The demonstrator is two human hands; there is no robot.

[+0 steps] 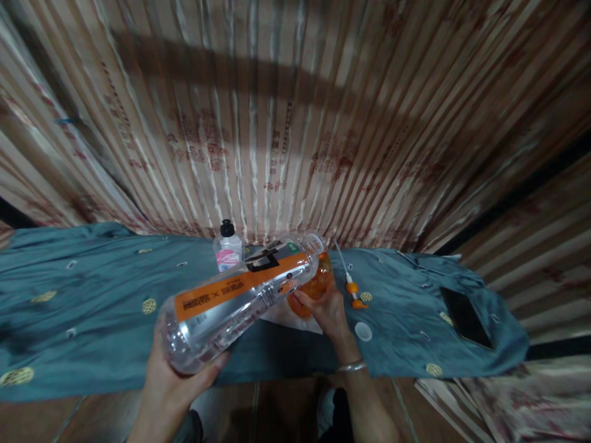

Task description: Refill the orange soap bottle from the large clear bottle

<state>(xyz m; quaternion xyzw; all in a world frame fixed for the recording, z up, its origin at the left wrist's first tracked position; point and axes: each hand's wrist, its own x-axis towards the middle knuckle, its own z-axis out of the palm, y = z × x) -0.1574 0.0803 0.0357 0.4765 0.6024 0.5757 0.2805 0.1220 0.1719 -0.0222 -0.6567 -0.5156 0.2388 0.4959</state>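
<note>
My left hand grips the base of a large clear plastic bottle with an orange and grey label. That bottle is tilted, its open neck up at the right, over the top of an orange bottle. My right hand, with a silver bracelet at the wrist, is wrapped round the orange bottle. The mouth of the orange bottle is partly hidden behind the clear neck. An orange pump head with a white tube lies right of my right hand. Below it is a round white cap.
A clear bottle with a black cap and pink label stands behind the large bottle. A dark phone lies at the right on the teal cloth. A patterned curtain hangs along the back.
</note>
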